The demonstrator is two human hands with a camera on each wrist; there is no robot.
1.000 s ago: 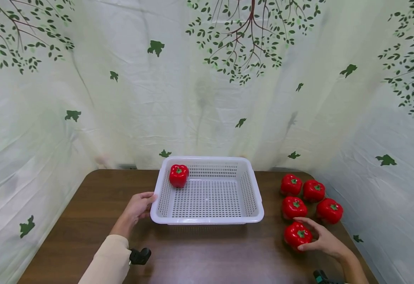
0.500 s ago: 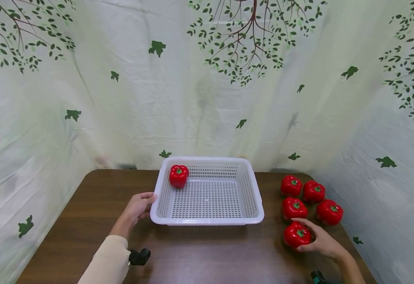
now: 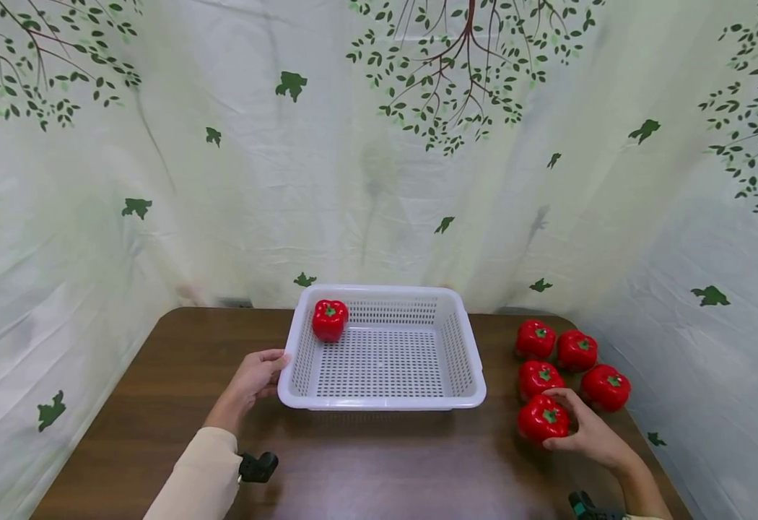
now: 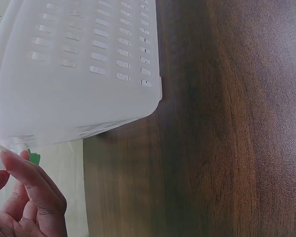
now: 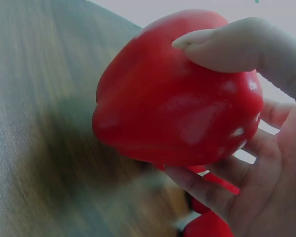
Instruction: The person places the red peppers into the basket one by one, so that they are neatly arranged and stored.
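Note:
My right hand [image 3: 590, 432] grips a red bell pepper [image 3: 541, 420] with a green stem, at the right of the table. In the right wrist view the thumb lies across one side of the pepper [image 5: 172, 98] and the fingers reach round the other. A shadow lies on the wood beneath it. My left hand [image 3: 257, 379] pinches the left rim of a white perforated plastic basket [image 3: 379, 403]. The left wrist view shows its fingertips at the rim of the basket [image 4: 79, 98]. Another red bell pepper [image 3: 330, 321] sits in the basket's back left corner.
Several more red bell peppers [image 3: 577, 351] stand grouped at the back right of the brown wooden table [image 3: 379, 462], just beyond my right hand. A pale leaf-printed curtain [image 3: 379, 180] hangs behind the table and along both sides.
My right hand, holding the bell pepper, has moved slightly up and to the left in the head view. My left hand keeps its hold on the basket, which stays in place.

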